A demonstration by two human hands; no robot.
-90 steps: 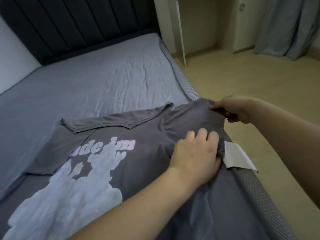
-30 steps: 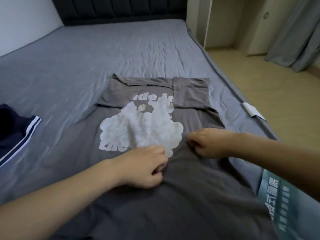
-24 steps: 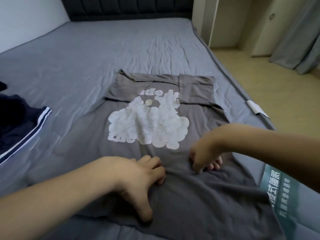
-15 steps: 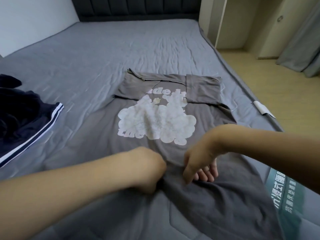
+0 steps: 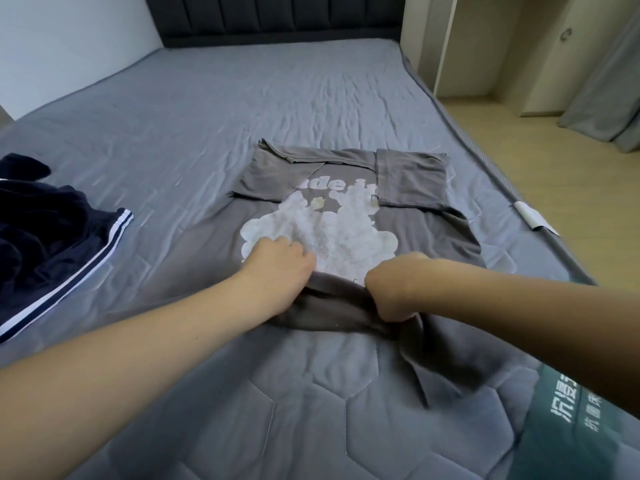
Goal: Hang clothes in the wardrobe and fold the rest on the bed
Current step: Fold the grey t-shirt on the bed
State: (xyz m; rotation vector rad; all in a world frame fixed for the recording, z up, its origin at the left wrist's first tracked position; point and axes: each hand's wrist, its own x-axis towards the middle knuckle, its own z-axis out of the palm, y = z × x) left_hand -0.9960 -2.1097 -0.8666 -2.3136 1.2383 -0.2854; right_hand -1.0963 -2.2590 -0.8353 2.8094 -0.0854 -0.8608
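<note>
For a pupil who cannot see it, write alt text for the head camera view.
Two hands, left hand and right hand, grip the bottom hem of a grey printed T-shirt and fold it up on a grey bed. A navy striped garment lies at left.

The T-shirt (image 5: pixel 408 178) is brownish grey with a pale white cloud-like print and whitish lettering. It lies on a grey-blue bed (image 5: pixel 214 109), quilted in hexagons nearer than the T-shirt. Left of the T-shirt, a dark navy garment (image 5: pixel 45 237) has white stripes. Beyond it stands a dark charcoal headboard (image 5: pixel 277 15). To the T-shirt's right, the floor (image 5: pixel 568 188) is light tan.
</note>
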